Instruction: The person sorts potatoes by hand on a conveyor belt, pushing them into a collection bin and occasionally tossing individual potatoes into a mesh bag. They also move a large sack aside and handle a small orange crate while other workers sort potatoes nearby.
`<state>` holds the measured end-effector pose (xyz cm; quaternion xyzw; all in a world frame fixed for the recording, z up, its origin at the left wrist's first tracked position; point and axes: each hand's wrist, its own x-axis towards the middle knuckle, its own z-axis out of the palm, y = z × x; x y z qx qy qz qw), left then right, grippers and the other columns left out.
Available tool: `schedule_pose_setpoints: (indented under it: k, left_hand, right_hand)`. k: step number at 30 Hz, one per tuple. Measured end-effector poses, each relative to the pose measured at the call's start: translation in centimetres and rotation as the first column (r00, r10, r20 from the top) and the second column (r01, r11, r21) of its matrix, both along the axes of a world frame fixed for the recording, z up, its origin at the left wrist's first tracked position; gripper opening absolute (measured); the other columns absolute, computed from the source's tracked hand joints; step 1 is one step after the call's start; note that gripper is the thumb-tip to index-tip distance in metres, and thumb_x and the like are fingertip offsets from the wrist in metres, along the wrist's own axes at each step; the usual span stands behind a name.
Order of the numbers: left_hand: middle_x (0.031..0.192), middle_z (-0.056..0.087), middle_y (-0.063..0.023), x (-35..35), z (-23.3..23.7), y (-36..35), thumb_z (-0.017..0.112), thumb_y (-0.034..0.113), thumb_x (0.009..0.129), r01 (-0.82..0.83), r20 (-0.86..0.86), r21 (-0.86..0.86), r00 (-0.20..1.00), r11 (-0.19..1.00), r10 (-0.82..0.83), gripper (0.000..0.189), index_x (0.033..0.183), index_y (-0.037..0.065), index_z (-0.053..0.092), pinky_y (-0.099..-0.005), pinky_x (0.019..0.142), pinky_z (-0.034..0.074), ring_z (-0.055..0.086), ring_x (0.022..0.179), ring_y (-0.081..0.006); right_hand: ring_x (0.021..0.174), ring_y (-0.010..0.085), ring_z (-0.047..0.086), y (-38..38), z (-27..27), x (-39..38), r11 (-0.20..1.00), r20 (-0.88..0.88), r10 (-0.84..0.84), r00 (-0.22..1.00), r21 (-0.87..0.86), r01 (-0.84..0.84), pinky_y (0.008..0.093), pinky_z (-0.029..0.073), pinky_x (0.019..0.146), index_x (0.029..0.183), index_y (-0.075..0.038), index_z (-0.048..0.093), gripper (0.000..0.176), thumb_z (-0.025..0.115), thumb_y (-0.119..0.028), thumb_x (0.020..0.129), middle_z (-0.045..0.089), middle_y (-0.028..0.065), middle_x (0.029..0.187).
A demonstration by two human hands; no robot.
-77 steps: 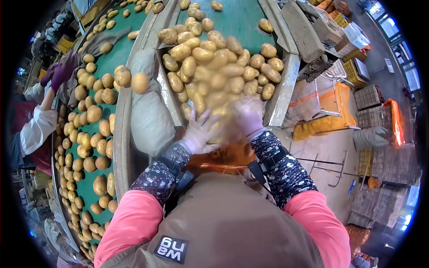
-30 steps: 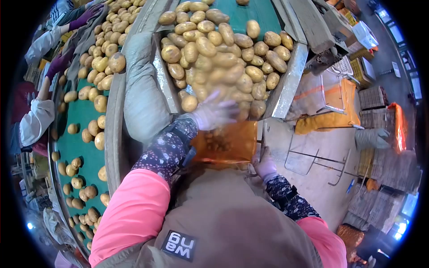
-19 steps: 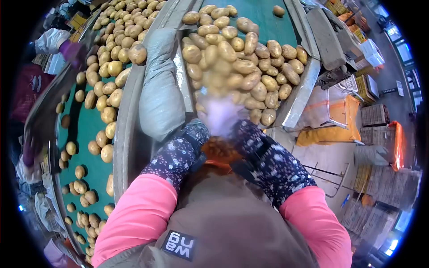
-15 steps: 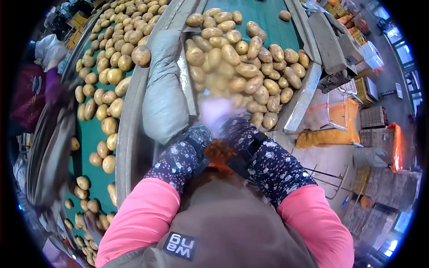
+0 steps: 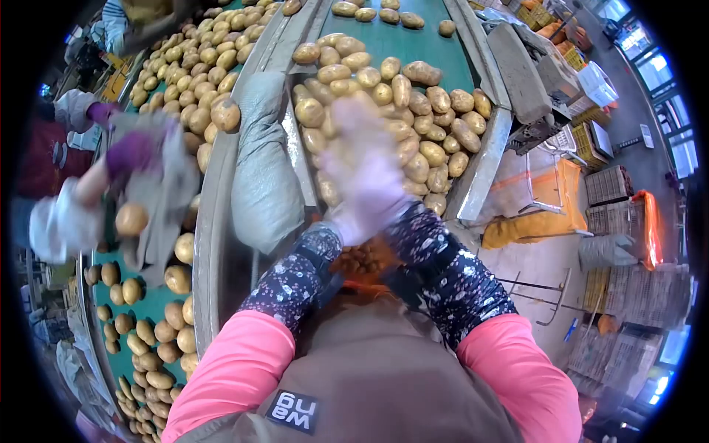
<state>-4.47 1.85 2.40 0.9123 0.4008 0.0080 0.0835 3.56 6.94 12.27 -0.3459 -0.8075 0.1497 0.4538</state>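
Note:
A heap of potatoes (image 5: 432,122) lies at the near end of a green conveyor belt (image 5: 421,48). Over the heap's near edge, my left hand (image 5: 346,220) and my right hand (image 5: 369,177) come close together, in pale gloves smeared by motion. Their fingers cannot be made out, nor whether they hold a potato. Below my wrists, more potatoes (image 5: 358,260) show inside an orange bag (image 5: 367,280). A grey padded bundle (image 5: 267,170) runs along the chute's left side, beside my left forearm.
To the left, a second green belt (image 5: 125,301) carries many potatoes. A co-worker's purple-gloved hand (image 5: 133,153) is over it with a grey cloth (image 5: 159,199). A metal chute side (image 5: 484,166) bounds the heap on the right. Crates (image 5: 617,221) and an orange sack (image 5: 543,207) stand beyond.
My hands have moved up and forward from the chute's mouth over the potatoes. More potatoes have appeared farther up the belt. The co-worker's arm now reaches over the left belt.

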Motion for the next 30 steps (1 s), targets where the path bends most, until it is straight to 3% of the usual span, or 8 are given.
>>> schedule_pose_setpoints:
  k: [3,7,10,13,16,20,24,30]
  left_hand:
    - [0.126,0.052,-0.0023,0.0,-0.5,-1.4,0.062,0.034,0.078,0.016,0.118,0.222,0.992,0.975,-0.043,0.046,0.122,0.020,0.059,-0.0511,0.111,0.031,0.042,0.128,-0.0249]
    - [0.135,0.047,-0.0063,-0.9,-4.0,-1.3,0.064,0.036,0.081,-0.280,0.350,0.337,0.924,0.899,0.157,0.046,0.125,0.022,0.060,-0.0563,0.112,0.026,0.033,0.136,-0.0329]
    - [0.154,0.034,-0.0087,-0.5,-3.9,-0.6,0.065,0.038,0.085,-0.620,0.381,0.242,0.768,0.746,0.514,0.053,0.135,0.024,0.056,-0.0654,0.114,0.015,0.015,0.146,-0.0428]
    - [0.152,0.037,-0.0099,-0.2,-3.4,-0.3,0.066,0.039,0.084,-0.601,0.303,0.237,0.792,0.763,0.529,0.056,0.136,0.021,0.056,-0.0694,0.111,0.014,0.017,0.145,-0.0444]
    - [0.150,0.041,-0.0094,-0.2,-4.1,-0.8,0.066,0.039,0.084,-0.546,0.278,0.273,0.833,0.792,0.478,0.055,0.134,0.019,0.057,-0.0704,0.110,0.015,0.023,0.142,-0.0436]
    - [0.150,0.040,-0.0083,-0.3,-4.6,-1.3,0.067,0.038,0.082,-0.407,0.177,0.290,0.912,0.866,0.369,0.055,0.133,0.019,0.057,-0.0687,0.111,0.015,0.027,0.141,-0.0417]
    - [0.151,0.040,-0.0067,0.6,-3.0,0.3,0.068,0.044,0.081,-0.590,0.392,0.287,0.791,0.755,0.470,0.059,0.134,0.022,0.057,-0.0652,0.113,0.015,0.028,0.141,-0.0409]
    - [0.150,0.043,-0.0045,0.1,-1.7,2.1,0.070,0.051,0.078,-0.487,0.258,0.342,0.871,0.804,0.417,0.057,0.131,0.034,0.060,-0.0571,0.111,0.024,0.027,0.140,-0.0428]
  right_hand:
    - [0.136,0.0378,0.041,2.3,-5.6,5.2,0.874,0.483,-0.431,0.762,0.012,0.486,0.0509,0.026,0.115,0.143,-0.013,0.048,0.064,0.064,-0.028,0.083,0.047,0.0168,0.145]
    - [0.132,0.0384,0.042,-0.9,-10.8,8.4,0.935,0.633,-0.354,0.688,0.212,0.285,0.0518,0.027,0.113,0.138,-0.014,0.051,0.060,0.063,-0.028,0.082,0.053,0.0138,0.135]
    - [0.129,0.0382,0.044,-3.6,-12.6,9.5,0.969,0.623,-0.105,0.775,-0.111,0.220,0.0517,0.028,0.112,0.136,-0.009,0.051,0.058,0.064,-0.029,0.082,0.054,0.0132,0.131]
    - [0.130,0.0404,0.043,-3.5,-12.5,9.9,0.959,0.523,-0.057,0.850,-0.207,0.192,0.0512,0.030,0.112,0.134,-0.004,0.052,0.061,0.065,-0.030,0.081,0.054,0.0156,0.133]
    - [0.131,0.0444,0.042,-2.1,-8.6,9.4,0.908,0.433,-0.370,0.822,-0.018,0.419,0.0513,0.034,0.111,0.136,-0.008,0.053,0.064,0.067,-0.031,0.078,0.051,0.0199,0.137]
    - [0.130,0.0473,0.043,0.2,-13.2,11.3,0.894,0.549,-0.371,0.749,-0.007,0.448,0.0535,0.033,0.112,0.142,-0.020,0.052,0.061,0.065,-0.031,0.083,0.047,0.0210,0.144]
    - [0.128,0.0459,0.045,-0.8,-13.6,11.8,0.920,0.606,-0.378,0.699,0.161,0.358,0.0537,0.034,0.111,0.142,-0.017,0.051,0.066,0.067,-0.032,0.080,0.049,0.0202,0.143]
    - [0.133,0.0439,0.040,-0.1,-9.8,11.2,0.904,0.412,-0.268,0.871,-0.205,0.376,0.0518,0.035,0.110,0.143,-0.012,0.049,0.069,0.068,-0.023,0.078,0.048,0.0227,0.141]
